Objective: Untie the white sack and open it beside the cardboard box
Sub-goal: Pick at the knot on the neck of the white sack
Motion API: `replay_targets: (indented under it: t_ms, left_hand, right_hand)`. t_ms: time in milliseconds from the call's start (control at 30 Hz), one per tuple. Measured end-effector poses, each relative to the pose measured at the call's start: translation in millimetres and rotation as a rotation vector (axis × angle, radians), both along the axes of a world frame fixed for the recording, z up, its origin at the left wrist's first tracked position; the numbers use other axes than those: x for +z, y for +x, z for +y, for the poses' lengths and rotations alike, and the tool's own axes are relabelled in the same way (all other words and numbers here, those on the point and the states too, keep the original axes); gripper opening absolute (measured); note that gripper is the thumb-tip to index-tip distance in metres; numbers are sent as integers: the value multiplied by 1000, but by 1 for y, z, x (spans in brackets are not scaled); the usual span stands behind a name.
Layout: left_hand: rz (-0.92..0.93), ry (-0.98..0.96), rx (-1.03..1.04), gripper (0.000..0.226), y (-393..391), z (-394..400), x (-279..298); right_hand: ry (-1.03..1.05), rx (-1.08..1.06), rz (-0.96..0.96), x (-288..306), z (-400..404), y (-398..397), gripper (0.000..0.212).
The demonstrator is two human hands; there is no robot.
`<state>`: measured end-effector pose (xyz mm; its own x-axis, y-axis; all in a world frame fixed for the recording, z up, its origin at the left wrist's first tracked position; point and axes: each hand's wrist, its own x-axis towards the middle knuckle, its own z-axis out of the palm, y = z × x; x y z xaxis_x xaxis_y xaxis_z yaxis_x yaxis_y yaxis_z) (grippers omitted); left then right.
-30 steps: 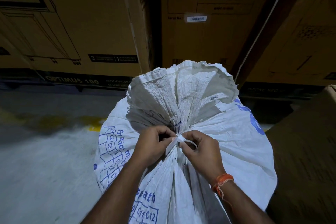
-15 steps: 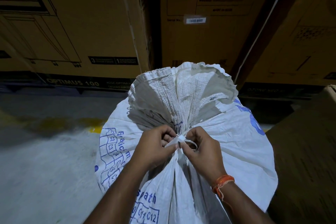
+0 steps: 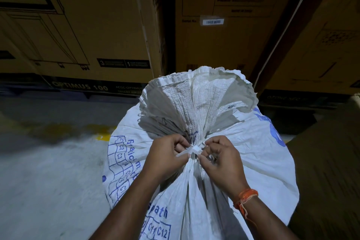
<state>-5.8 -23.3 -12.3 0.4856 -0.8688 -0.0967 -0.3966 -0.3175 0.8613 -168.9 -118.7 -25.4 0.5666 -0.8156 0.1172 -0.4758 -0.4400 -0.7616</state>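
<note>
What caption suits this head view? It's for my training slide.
Both hands, left and right, work the white tie cinching the white sack.

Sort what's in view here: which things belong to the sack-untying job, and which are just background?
Part of the job:
- white sack, neck gathered and tied
- white tie strip at the neck
- left hand and right hand, both pinching the tie strip
- cardboard box at the right

Just background:
- stacked cartons behind
- barcode label
- yellow floor marking
</note>
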Motion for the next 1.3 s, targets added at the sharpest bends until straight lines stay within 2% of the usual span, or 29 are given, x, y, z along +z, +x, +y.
replay_targets:
  t_ms: [367, 967, 1133, 1267, 1300]
  left_hand:
    - [-53, 16, 10, 8, -1, 1, 6]
    - [-108, 40, 33, 6, 0, -1, 1]
    - [-125, 50, 31, 6, -1, -1, 3]
    - [-133, 65, 25, 7, -2, -1, 4]
    - [-134, 71, 21, 7, -2, -1, 4]
  right_hand:
    - [33, 9, -22, 4, 0, -8, 11]
    - [-47, 59, 51, 3, -3, -25, 17]
    - [-41, 99, 64, 7, -3, -33, 16]
    - [14, 207, 116, 17, 1, -35, 4]
    - [13, 235, 125, 18, 3, -35, 11]
